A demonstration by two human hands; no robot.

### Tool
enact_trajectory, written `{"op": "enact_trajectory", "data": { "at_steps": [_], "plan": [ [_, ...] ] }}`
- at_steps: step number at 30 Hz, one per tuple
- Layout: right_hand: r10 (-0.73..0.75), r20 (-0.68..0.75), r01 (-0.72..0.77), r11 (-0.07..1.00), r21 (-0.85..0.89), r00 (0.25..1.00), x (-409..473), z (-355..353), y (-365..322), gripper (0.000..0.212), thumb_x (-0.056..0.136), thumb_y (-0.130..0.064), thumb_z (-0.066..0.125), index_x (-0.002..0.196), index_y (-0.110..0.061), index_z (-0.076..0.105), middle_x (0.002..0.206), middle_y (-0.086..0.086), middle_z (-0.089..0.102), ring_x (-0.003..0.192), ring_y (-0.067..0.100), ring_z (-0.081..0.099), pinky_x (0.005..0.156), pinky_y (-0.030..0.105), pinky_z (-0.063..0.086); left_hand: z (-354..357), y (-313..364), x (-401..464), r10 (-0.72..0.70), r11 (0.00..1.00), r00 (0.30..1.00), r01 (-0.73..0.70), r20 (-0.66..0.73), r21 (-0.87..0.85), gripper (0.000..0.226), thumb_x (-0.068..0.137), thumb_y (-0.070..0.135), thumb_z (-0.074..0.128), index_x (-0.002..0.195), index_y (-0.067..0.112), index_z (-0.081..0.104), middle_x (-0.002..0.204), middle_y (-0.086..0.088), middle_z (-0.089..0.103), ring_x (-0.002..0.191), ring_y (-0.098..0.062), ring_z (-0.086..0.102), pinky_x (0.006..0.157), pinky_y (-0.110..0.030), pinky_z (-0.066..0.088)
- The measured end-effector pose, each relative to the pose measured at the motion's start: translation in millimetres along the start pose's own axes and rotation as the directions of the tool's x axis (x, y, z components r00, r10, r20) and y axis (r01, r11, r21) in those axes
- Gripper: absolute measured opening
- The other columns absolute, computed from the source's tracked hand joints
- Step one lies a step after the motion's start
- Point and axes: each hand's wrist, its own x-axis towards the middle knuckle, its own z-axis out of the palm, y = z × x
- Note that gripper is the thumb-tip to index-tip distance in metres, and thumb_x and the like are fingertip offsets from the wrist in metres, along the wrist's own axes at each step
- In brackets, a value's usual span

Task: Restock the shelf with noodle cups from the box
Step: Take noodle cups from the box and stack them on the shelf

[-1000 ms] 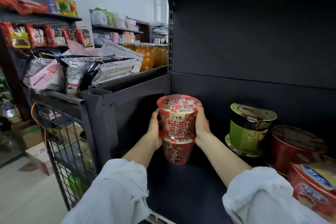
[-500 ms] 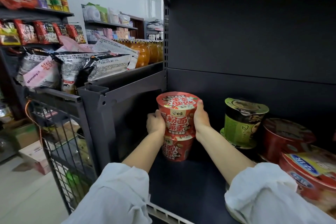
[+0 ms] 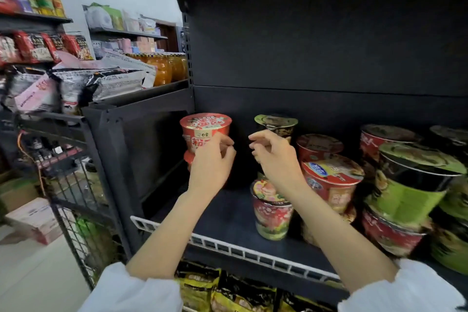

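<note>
Two red noodle cups (image 3: 202,129) stand stacked at the back left of the dark shelf (image 3: 228,213). My left hand (image 3: 212,162) hovers in front of the stack with fingers loosely curled, holding nothing. My right hand (image 3: 273,159) is a little to the right, fingers apart and empty. A green-lidded cup (image 3: 276,123) stands behind my right hand. A small pink-lidded cup (image 3: 272,208) stands below my right wrist. The box is not in view.
More red and green noodle cups (image 3: 334,180) crowd the shelf's right side. A white wire rail (image 3: 228,243) runs along the shelf's front edge. Yellow packets (image 3: 202,286) lie on the shelf below. To the left are snack bags (image 3: 76,86) and orange jars (image 3: 162,68).
Both hands have let go of the red stack and pulled back toward me. The view has drawn back, showing the shelf's front rail and more cups on the right.
</note>
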Motion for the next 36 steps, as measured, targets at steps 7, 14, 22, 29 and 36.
{"op": "enact_trajectory", "data": {
  "at_steps": [7, 14, 22, 29, 36],
  "plan": [
    [-0.123, -0.01, 0.119, 0.974, -0.191, 0.992, -114, -110, 22, 0.014, 0.091, -0.013, 0.052, 0.094, -0.02, 0.063, 0.083, -0.006, 0.065, 0.074, 0.009, 0.058, 0.063, 0.012, 0.039, 26, 90, -128, 0.037, 0.999, 0.999, -0.038, 0.009, 0.036, 0.009, 0.09, 0.017, 0.054, 0.096, 0.015, 0.06, 0.078, 0.002, 0.066, 0.077, -0.02, 0.063, 0.072, -0.039, 0.051],
    [-0.032, 0.063, 0.048, 0.964, -0.261, 0.997, -239, -206, 43, 0.016, 0.093, -0.014, 0.049, 0.095, -0.014, 0.066, 0.081, 0.001, 0.068, 0.074, 0.017, 0.062, 0.069, 0.034, 0.051, 50, 176, -266, 0.009, 1.0, 0.994, -0.012, 0.11, 0.023, 0.011, 0.093, 0.019, 0.053, 0.098, 0.014, 0.06, 0.083, 0.0, 0.068, 0.074, -0.014, 0.063, 0.068, -0.034, 0.052],
    [0.121, 0.022, -0.104, 0.926, -0.364, 0.992, -382, -313, 73, 0.016, 0.094, -0.017, 0.049, 0.093, -0.017, 0.065, 0.081, 0.002, 0.07, 0.072, 0.016, 0.064, 0.072, 0.034, 0.053, 95, 266, -410, -0.035, 0.999, 0.952, 0.046, 0.304, -0.03, 0.012, 0.094, 0.019, 0.052, 0.101, 0.013, 0.06, 0.079, 0.008, 0.057, 0.074, -0.009, 0.055, 0.066, -0.021, 0.043],
    [0.319, -0.053, -0.309, 0.842, -0.442, 0.946, -517, -409, 105, 0.018, 0.094, -0.019, 0.048, 0.101, -0.018, 0.065, 0.073, 0.0, 0.065, 0.061, 0.016, 0.058, 0.06, 0.035, 0.051, 144, 359, -543, -0.052, 0.987, 0.858, 0.121, 0.511, -0.104, 0.006, 0.092, 0.02, 0.052, 0.096, 0.019, 0.057, 0.072, 0.009, 0.057, 0.066, -0.012, 0.056, 0.06, -0.029, 0.044],
    [0.48, -0.106, -0.468, 0.744, -0.477, 0.871, -621, -515, 144, 0.026, 0.092, -0.016, 0.049, 0.111, -0.014, 0.067, 0.1, 0.007, 0.069, 0.09, 0.023, 0.064, 0.073, 0.026, 0.047, 189, 452, -629, 0.003, 0.985, 0.738, 0.113, 0.675, -0.128, 0.013, 0.093, 0.022, 0.052, 0.105, 0.017, 0.058, 0.09, 0.002, 0.062, 0.079, -0.013, 0.061, 0.072, -0.03, 0.053]
  ]
}}
